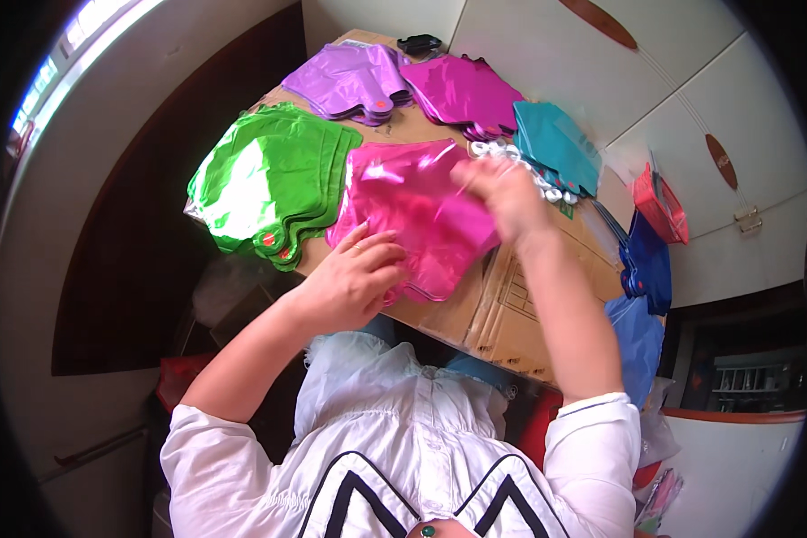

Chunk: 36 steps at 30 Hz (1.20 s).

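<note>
Left hand (pixel 354 273) pressing flat, fingers spread, pinning pink foil balloon (pixel 412 215) at table (pixel 511 305) centre. Right hand (pixel 502 193) pinching its far edge, grip narrow. Green stack (pixel 269 179) lying along left edge, sorted by colour.

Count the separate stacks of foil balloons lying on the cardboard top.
5: green stack at left, pink stack under both hands, purple stack at the far side, magenta stack beside it, teal stack at right. More may hang off the right edge.
</note>
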Each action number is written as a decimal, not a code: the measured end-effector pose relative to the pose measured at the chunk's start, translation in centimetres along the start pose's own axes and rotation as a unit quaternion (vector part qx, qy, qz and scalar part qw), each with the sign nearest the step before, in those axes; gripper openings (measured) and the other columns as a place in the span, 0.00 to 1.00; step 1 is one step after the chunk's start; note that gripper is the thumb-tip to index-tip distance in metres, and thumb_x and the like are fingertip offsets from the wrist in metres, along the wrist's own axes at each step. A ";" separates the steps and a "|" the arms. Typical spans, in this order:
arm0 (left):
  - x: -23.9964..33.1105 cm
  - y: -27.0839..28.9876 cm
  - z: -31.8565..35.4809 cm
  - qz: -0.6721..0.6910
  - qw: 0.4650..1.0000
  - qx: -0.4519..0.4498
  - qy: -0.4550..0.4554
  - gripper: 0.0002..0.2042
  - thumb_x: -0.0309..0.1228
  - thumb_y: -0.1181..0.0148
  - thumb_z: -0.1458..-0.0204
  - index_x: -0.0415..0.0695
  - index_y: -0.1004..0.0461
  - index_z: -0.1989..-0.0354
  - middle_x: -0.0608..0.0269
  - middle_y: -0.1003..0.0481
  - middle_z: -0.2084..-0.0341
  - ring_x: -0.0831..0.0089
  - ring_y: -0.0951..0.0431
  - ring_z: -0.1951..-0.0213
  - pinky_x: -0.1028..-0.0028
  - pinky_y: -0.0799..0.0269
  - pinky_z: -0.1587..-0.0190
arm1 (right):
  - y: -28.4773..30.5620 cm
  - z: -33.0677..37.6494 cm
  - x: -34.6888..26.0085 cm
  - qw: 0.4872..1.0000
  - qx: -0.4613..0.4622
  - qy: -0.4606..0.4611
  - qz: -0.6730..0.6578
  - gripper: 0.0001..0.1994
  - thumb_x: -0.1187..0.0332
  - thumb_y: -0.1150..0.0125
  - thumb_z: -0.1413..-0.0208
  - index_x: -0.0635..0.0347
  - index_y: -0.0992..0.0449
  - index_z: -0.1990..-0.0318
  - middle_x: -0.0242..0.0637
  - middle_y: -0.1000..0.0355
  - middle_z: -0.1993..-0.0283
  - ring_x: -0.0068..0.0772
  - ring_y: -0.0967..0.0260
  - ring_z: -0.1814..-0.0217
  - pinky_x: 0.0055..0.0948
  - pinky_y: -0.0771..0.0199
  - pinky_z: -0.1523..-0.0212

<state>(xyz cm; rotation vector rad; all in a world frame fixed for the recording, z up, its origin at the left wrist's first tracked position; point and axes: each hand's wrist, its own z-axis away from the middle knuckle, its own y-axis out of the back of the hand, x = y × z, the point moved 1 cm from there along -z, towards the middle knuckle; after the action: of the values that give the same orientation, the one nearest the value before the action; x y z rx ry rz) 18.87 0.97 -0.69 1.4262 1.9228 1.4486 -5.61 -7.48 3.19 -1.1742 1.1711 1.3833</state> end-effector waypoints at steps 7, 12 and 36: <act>-1.4 0.4 -1.1 0.095 0.992 -0.061 0.059 0.26 0.26 0.40 0.61 0.51 0.23 0.47 0.59 0.30 0.50 0.58 0.32 0.44 0.57 0.41 0.39 | 20.7 -1.1 -11.9 0.907 0.277 0.315 0.042 0.10 0.68 0.36 0.42 0.66 0.26 0.58 0.32 0.24 0.66 0.21 0.29 0.66 0.25 0.29 0.66; -1.0 1.1 -1.5 0.117 0.984 -0.093 0.091 0.26 0.26 0.39 0.63 0.50 0.22 0.49 0.59 0.29 0.50 0.58 0.31 0.47 0.59 0.41 0.40 | 14.4 11.8 -9.0 0.766 0.121 0.411 0.479 0.07 0.77 0.42 0.42 0.63 0.28 0.57 0.39 0.23 0.63 0.37 0.23 0.62 0.33 0.24 0.60; -3.8 8.2 9.9 -0.050 0.972 0.109 0.201 0.19 0.23 0.31 0.60 0.47 0.21 0.55 0.58 0.24 0.54 0.57 0.25 0.50 0.61 0.29 0.47 | 7.2 17.2 0.9 0.821 -0.048 0.295 0.487 0.21 0.50 0.37 0.46 0.62 0.18 0.60 0.45 0.20 0.57 0.49 0.24 0.48 0.48 0.31 0.41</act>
<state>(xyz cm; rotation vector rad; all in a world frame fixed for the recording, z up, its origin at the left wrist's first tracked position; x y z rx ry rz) 32.11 2.66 1.14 1.1640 2.4275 1.6153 -14.37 8.93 4.33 -1.1379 2.3982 1.8691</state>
